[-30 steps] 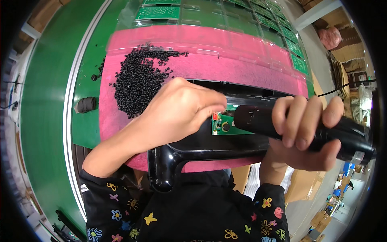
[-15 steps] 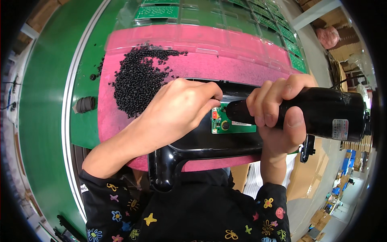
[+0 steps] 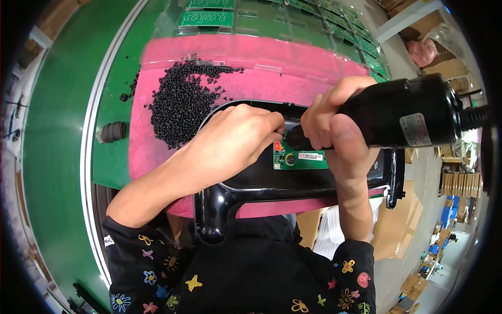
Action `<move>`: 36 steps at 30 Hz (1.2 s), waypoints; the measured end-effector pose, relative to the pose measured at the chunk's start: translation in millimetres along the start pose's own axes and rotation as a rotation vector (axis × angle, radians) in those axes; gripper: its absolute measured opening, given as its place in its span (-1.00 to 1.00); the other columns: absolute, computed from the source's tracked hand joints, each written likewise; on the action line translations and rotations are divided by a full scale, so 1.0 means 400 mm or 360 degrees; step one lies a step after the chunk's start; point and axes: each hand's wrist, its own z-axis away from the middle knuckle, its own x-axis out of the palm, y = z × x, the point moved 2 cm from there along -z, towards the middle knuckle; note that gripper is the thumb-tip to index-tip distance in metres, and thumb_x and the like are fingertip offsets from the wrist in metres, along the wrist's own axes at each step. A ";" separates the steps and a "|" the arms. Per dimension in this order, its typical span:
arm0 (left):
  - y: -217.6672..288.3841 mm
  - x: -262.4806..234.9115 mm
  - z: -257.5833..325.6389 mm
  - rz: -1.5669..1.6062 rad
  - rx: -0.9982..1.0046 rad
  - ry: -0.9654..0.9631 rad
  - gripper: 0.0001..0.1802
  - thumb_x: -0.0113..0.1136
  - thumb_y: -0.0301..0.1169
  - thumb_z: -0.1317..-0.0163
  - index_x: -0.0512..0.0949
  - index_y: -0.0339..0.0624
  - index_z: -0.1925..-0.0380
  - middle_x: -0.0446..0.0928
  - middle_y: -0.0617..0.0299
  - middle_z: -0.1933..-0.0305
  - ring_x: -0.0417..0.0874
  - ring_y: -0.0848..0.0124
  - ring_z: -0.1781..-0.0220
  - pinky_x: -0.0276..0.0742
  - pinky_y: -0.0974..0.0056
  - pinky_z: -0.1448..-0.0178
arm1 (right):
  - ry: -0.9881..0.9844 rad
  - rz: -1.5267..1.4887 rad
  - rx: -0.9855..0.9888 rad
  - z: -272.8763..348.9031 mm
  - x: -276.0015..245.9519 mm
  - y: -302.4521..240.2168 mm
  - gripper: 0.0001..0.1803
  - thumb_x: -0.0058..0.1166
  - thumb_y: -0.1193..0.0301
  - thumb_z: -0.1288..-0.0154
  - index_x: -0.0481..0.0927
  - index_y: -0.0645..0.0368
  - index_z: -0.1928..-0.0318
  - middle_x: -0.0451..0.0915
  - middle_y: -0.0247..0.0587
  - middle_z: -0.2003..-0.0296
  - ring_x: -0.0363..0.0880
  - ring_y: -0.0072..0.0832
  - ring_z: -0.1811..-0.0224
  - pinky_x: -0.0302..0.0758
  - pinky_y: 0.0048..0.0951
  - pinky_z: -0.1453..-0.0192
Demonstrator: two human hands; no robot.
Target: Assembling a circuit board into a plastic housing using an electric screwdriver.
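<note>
My right hand is wrapped around a black electric screwdriver, its body tilted up to the right and its nose low over a green circuit board. The board lies inside a glossy black plastic housing with a rounded leg at its near left. My left hand is closed in a pinch at the board's upper left, close to the screwdriver's nose. What its fingertips hold, if anything, is hidden. Left of the housing, a heap of small black screws spreads over a pink mat.
Clear plastic trays with green circuit boards stand beyond the mat. A dark rolled piece lies on the green table at left. Cardboard boxes are at the right, below table height.
The screwdriver's nose has moved left toward my left fingertips, and its rear end has swung up and away. My left hand has barely moved.
</note>
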 end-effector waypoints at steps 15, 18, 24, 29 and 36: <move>0.001 0.010 0.001 -0.0081 0.0009 -0.0147 -0.85 0.22 -0.45 -0.17 0.55 -0.34 0.36 0.62 -0.08 0.35 0.66 -0.06 0.21 0.58 -0.02 0.19 | 0.0022 -0.0290 0.0137 0.015 -0.005 -0.028 -0.68 0.17 0.28 -0.27 0.33 0.18 0.19 0.28 -0.41 0.66 0.24 -0.58 0.66 0.26 -0.47 0.54; -0.005 0.013 0.006 -0.0048 0.0020 -0.0175 -0.84 0.22 -0.42 -0.20 0.57 -0.31 0.32 0.59 -0.01 0.38 0.63 -0.02 0.26 0.53 0.02 0.17 | 0.0182 -0.0330 -0.0005 0.030 0.014 -0.056 -0.67 0.14 0.20 -0.28 0.34 0.12 0.17 0.28 -0.45 0.64 0.24 -0.59 0.64 0.27 -0.44 0.49; 0.005 0.006 0.001 0.0079 0.0259 -0.0070 -0.84 0.27 -0.47 -0.16 0.54 -0.32 0.31 0.56 0.03 0.38 0.61 0.00 0.31 0.53 0.06 0.21 | -0.0041 -0.0630 -0.0171 0.021 -0.023 -0.118 -0.67 0.12 0.14 -0.32 0.37 0.03 0.10 0.39 -0.52 0.59 0.34 -0.66 0.59 0.31 -0.52 0.37; 0.005 0.004 -0.007 0.0190 0.0377 0.0030 -0.83 0.30 -0.50 -0.12 0.55 -0.31 0.31 0.58 0.07 0.39 0.62 0.08 0.33 0.54 0.11 0.23 | -0.0060 -0.0633 -0.0148 0.027 -0.036 -0.134 -0.67 0.14 0.14 -0.32 0.34 0.00 0.11 0.42 -0.52 0.58 0.36 -0.67 0.59 0.33 -0.52 0.35; -0.003 0.013 -0.009 0.0173 0.0391 -0.0040 -0.86 0.30 -0.50 -0.12 0.60 -0.28 0.30 0.59 0.08 0.41 0.63 0.10 0.32 0.55 0.12 0.24 | 0.0054 -0.0477 0.0097 0.050 -0.016 -0.118 -0.63 0.18 0.14 -0.24 0.33 0.04 0.16 0.37 -0.48 0.65 0.32 -0.63 0.69 0.32 -0.50 0.51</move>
